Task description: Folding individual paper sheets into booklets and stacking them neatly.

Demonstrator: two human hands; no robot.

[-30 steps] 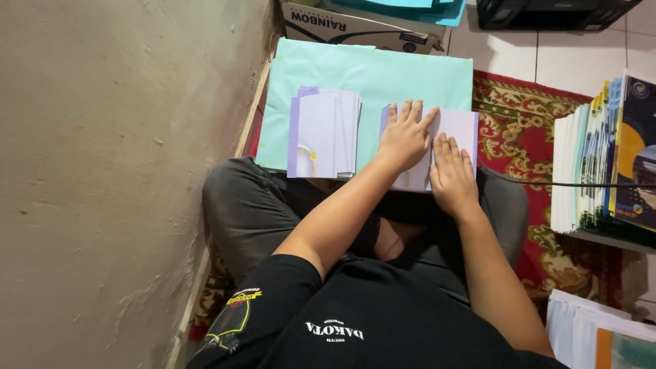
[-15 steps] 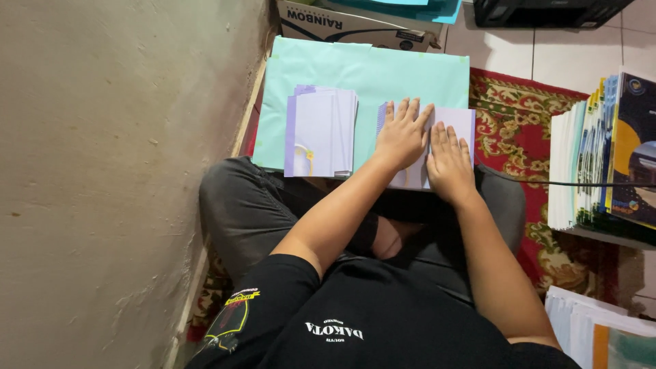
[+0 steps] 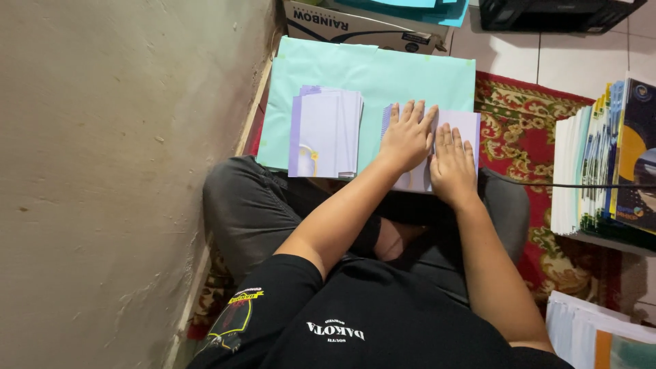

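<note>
now your left hand (image 3: 406,137) and right hand (image 3: 452,166) lie flat, side by side, fingers spread, pressing down on a pale purple sheet (image 3: 461,126). they grip nothing; the palms just push. the sheet lies on a big mint green paper (image 3: 372,72) across your lap. it looks thin, light and bendy, so it could crease or slide easily. hold it by an edge or a corner. a stack of folded purple sheets (image 3: 324,133) sits just beside your left hand.
</note>
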